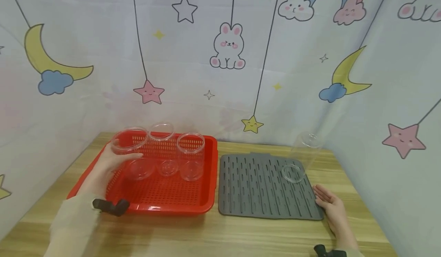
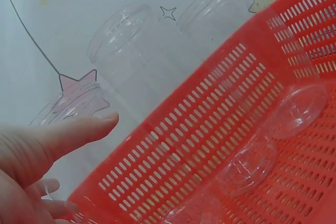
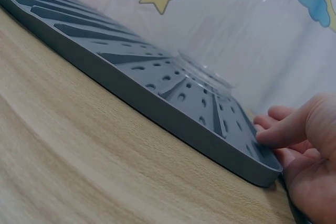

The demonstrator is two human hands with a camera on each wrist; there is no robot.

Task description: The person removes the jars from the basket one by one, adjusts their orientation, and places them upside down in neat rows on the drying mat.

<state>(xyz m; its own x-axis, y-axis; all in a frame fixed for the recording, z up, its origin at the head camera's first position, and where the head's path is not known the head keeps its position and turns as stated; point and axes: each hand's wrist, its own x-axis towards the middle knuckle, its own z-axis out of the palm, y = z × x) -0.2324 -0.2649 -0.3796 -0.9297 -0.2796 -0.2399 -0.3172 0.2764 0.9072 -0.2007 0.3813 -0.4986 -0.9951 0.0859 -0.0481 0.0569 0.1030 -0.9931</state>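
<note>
Several clear jars stand in the red basket (image 1: 186, 208). My left hand (image 1: 113, 158) grips the large leftmost jar (image 1: 130, 150), fingers round its far left side and thumb across its front. Close beside it are a second jar (image 1: 162, 138) and a third jar (image 1: 190, 153); their rims rise above the basket wall (image 2: 173, 145) in the left wrist view. Another tall clear jar (image 1: 299, 161) stands on the right part of the grey draining mat (image 1: 255, 196). By that mat's right edge lies my right hand (image 1: 330, 207), fingers loosely bent, holding nothing.
A light wood table (image 1: 193, 234) carries the basket on the left and the mat on the right, with a narrow gap between them. A white cloth (image 1: 193, 65) printed with stars, moons and rabbits hangs behind and at both sides.
</note>
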